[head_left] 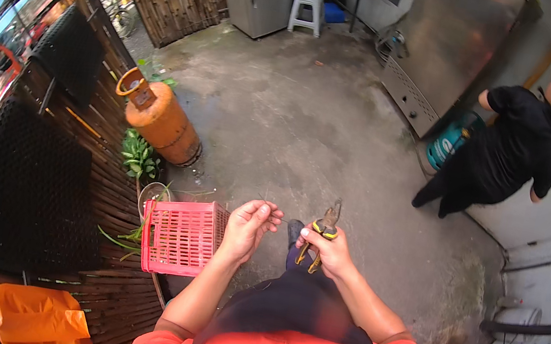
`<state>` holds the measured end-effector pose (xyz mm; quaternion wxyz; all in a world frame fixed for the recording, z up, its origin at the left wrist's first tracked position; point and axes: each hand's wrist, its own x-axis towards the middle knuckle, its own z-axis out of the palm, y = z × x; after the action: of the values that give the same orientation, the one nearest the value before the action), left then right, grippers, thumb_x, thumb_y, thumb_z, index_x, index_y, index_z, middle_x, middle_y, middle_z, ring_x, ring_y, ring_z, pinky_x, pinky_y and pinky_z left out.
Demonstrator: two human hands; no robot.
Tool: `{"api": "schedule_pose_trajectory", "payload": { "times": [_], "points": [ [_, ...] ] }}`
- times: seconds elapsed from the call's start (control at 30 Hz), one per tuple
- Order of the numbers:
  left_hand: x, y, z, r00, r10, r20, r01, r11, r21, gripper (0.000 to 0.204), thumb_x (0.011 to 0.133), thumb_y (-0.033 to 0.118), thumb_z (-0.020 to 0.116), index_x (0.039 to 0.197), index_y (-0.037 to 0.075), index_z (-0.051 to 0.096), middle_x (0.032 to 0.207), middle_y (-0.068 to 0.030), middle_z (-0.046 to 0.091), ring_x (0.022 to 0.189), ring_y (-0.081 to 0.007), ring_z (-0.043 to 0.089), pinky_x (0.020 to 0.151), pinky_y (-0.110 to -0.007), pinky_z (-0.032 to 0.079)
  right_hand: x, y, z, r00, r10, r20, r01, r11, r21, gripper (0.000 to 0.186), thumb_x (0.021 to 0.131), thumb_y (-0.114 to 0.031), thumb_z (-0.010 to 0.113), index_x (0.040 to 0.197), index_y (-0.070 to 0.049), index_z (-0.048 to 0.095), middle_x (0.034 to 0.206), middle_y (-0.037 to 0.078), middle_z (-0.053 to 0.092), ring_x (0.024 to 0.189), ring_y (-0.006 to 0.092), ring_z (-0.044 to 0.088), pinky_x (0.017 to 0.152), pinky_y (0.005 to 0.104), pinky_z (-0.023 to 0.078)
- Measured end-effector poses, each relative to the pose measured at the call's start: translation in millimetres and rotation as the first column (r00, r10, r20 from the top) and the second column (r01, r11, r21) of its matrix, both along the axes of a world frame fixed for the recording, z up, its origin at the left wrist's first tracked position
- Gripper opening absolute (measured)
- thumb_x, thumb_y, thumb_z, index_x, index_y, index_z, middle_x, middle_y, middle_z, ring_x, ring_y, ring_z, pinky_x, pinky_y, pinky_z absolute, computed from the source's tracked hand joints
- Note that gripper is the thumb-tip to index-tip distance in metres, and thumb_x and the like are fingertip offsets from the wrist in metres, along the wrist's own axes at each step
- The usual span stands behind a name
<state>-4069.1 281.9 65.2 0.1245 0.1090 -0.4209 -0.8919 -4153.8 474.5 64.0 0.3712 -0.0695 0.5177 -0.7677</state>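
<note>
Beyond the left hand and to its left stood an orange gas cylinder (168,123); nearer, just beside the forearm, sat a red crate (181,236). The left hand (250,227) seemed to pinch a thin strand (265,200), too fine to make out clearly. Near it, the right hand (327,248) gripped the pliers (328,223), nose pointing away. A loose pinch could have let the strand drop; careless squeezing could have nipped the left hand. Well to the hands' right stood a co-worker (505,148).

Pliers (326,230): dull metal head, yellow-and-black handles slightly spread; held in right fingers (334,249), head pointing forward, above floor (284,122).
</note>
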Motion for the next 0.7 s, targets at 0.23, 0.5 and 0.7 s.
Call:
{"api": "schedule_pose_trajectory", "payload": {
  "times": [0.23,0.5,0.7],
  "points": [
    [-118.9,-146.1,32.4,0.984,0.166,-0.062,-0.148,0.964,0.222,0.026,0.105,0.03,0.051,0.111,0.005,0.058,0.112,-0.0139,0.067,0.1,-0.0256,0.068,0.083,-0.035,0.056,-182.2,-185.6,21.8,0.951,0.302,0.065,-0.29,0.945,-0.149,0.009,0.093,-0.006,0.068,0.097,0.001,0.064,0.085,0.01,0.067,0.08,0.0204,0.067,0.074,0.0356,0.056],
    [-256.8,-325.4,-16.4,0.931,0.323,-0.174,-0.259,0.915,0.311,0.032,0.106,0.032,0.049,0.112,0.002,0.058,0.109,-0.0148,0.068,0.099,-0.0246,0.068,0.086,-0.037,0.056,-340.0,-391.7,11.5,0.84,0.541,-0.034,-0.54,0.84,0.052,0.011,0.093,-0.006,0.068,0.099,0.003,0.066,0.086,0.011,0.069,0.077,0.0202,0.068,0.073,0.034,0.058],
    [-373.3,-510.7,-8.4,0.944,0.32,-0.084,-0.297,0.932,0.208,0.032,0.106,0.03,0.051,0.114,0.001,0.061,0.115,-0.016,0.067,0.101,-0.0234,0.068,0.088,-0.036,0.056,-458.1,-575.7,28.1,0.902,0.43,-0.037,-0.424,0.899,0.109,0.009,0.093,-0.008,0.067,0.095,0.001,0.065,0.084,0.009,0.066,0.077,0.0186,0.067,0.072,0.0326,0.057]
  ]
}}
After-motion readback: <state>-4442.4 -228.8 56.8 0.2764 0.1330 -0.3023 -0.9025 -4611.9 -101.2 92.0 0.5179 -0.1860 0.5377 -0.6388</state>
